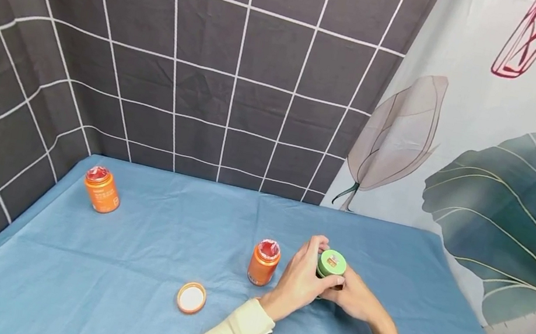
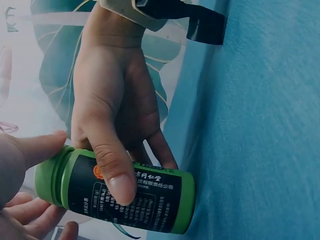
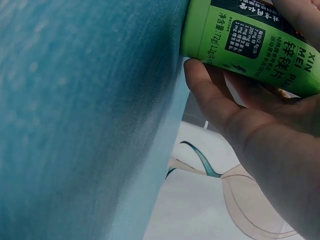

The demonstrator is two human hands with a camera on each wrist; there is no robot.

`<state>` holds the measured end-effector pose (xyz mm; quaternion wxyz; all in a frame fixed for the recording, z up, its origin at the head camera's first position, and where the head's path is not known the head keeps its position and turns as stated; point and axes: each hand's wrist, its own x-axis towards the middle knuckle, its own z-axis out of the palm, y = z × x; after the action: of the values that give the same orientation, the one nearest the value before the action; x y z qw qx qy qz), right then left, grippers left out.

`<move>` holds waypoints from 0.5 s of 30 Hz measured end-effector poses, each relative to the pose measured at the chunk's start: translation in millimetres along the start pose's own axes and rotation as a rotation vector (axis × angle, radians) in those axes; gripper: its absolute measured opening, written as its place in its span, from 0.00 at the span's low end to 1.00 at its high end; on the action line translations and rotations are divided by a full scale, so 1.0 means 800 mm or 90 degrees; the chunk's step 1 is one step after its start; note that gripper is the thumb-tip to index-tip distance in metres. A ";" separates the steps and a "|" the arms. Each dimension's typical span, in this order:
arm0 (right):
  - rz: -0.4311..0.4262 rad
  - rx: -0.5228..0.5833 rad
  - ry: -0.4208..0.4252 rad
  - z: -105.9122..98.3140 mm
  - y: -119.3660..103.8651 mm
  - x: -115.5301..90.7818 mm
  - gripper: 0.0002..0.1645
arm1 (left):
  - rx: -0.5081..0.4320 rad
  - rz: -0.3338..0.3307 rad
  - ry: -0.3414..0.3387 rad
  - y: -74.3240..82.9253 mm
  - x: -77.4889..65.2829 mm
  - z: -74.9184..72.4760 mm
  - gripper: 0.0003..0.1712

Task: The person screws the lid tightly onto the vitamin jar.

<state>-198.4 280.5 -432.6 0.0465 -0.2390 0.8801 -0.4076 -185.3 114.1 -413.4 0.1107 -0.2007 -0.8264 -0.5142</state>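
In the head view a green supplement bottle (image 1: 332,262) is upright at the right of the table, between both hands. My left hand (image 1: 295,284) has its fingers and thumb around the green cap (image 2: 46,177), as the left wrist view shows. My right hand (image 1: 358,297) grips the bottle's body lower down, its thumb across the dark label. The right wrist view shows the printed green side, with the fingers of the right hand (image 3: 265,132) under it. Just left of my left hand stands an orange bottle (image 1: 262,269), uncapped, with torn foil around its mouth.
A second uncapped orange bottle (image 1: 102,195) stands at the far left of the table. An orange-rimmed lid (image 1: 191,298) lies with its white inside up, near the front. A blue cloth (image 1: 144,241) covers the table; a dark gridded curtain (image 1: 202,85) hangs behind it.
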 end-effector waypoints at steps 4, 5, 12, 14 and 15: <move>0.019 0.013 -0.004 -0.001 0.000 0.000 0.45 | 0.001 0.004 -0.026 0.000 0.002 -0.003 0.36; 0.021 0.014 -0.006 -0.001 0.001 0.000 0.45 | 0.003 0.006 -0.034 0.000 0.002 -0.004 0.36; 0.032 0.033 -0.020 -0.001 0.002 -0.001 0.39 | 0.037 0.056 -0.129 -0.005 0.004 -0.013 0.31; 0.035 0.035 -0.023 -0.002 0.002 -0.001 0.38 | 0.042 0.072 -0.159 -0.006 0.005 -0.016 0.30; 0.036 0.038 -0.026 -0.002 0.002 -0.002 0.38 | 0.041 0.077 -0.172 -0.006 0.005 -0.017 0.29</move>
<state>-198.4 283.2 -432.9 0.0828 -0.2208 0.8727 -0.4275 -191.8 100.9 -409.8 0.0353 -0.3140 -0.8362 -0.4482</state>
